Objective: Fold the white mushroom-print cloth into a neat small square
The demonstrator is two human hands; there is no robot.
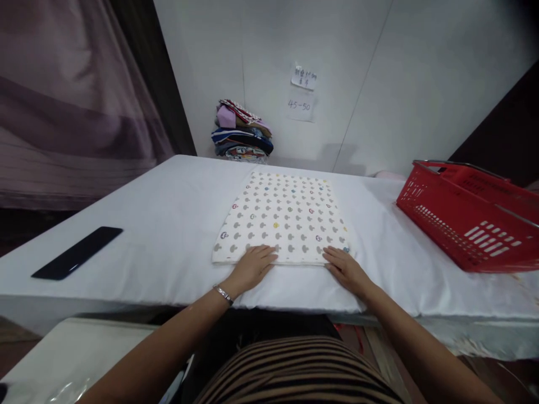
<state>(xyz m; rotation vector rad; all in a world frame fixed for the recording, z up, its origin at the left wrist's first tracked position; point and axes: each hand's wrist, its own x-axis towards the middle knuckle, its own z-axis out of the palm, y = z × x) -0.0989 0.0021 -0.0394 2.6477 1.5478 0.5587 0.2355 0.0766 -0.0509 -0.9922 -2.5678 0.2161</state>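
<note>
A white cloth (290, 216) printed with small grey mushrooms, a few of them coloured, lies flat in front of me, its near edge straight and seemingly folded. My left hand (255, 266) rests palm down on that near edge, left of its middle, with the fingers stretched out. Close to the near right corner, my right hand (343, 267) lies flat on the same edge, its fingers also extended. Neither hand grips anything. The palms and the underside of the cloth are hidden.
A white-covered table (168, 224) carries everything. On its left lies a dark flat phone-like slab (78, 252); a red plastic basket (471, 216) stands at the right. Behind, a stack of folded fabrics (243, 132) rises against the wall, near paper notes (300, 106).
</note>
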